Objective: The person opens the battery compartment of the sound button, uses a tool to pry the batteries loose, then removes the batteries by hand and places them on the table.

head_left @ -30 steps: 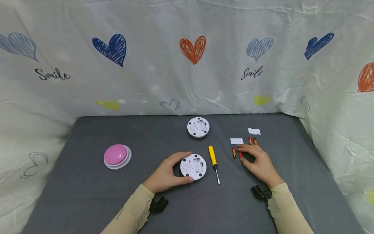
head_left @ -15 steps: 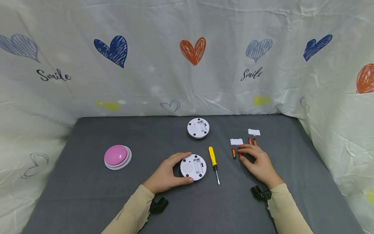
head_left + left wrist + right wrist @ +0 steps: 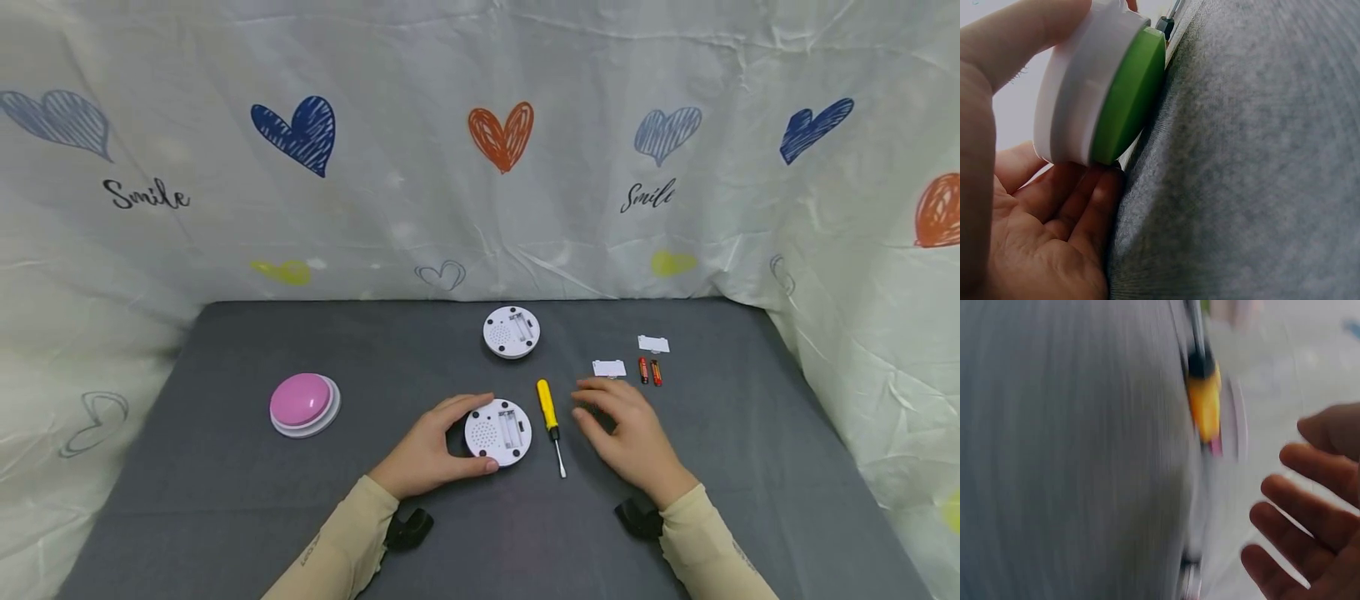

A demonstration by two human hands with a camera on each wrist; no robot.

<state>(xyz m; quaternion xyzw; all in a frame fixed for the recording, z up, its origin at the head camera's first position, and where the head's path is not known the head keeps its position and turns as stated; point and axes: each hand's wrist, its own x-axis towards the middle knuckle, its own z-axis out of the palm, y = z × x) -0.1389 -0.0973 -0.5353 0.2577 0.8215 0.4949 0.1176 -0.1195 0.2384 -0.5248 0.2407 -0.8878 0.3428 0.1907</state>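
My left hand (image 3: 431,446) grips a white round buzzer button (image 3: 484,432) by its rim, thumb on the near side and fingers on the far side. The buzzer lies upside down, its battery slot and speaker holes facing up. Its green dome (image 3: 1132,100) faces the table in the left wrist view. My right hand (image 3: 628,429) hovers right of a yellow-handled screwdriver (image 3: 547,404), fingers spread and nothing showing between them in the right wrist view. The two nearer batteries are hidden behind that hand.
Another upturned white buzzer (image 3: 501,336) sits at the back. To the left stands a pink-domed buzzer (image 3: 300,400). Two white battery covers, one nearer (image 3: 608,367) and one farther (image 3: 653,343), lie at the right, close to two red batteries (image 3: 643,371). A printed curtain (image 3: 405,200) hangs behind.
My right hand has moved left from the nearer batteries, toward the screwdriver, and now covers their place. The left hand keeps its grip on the buzzer.
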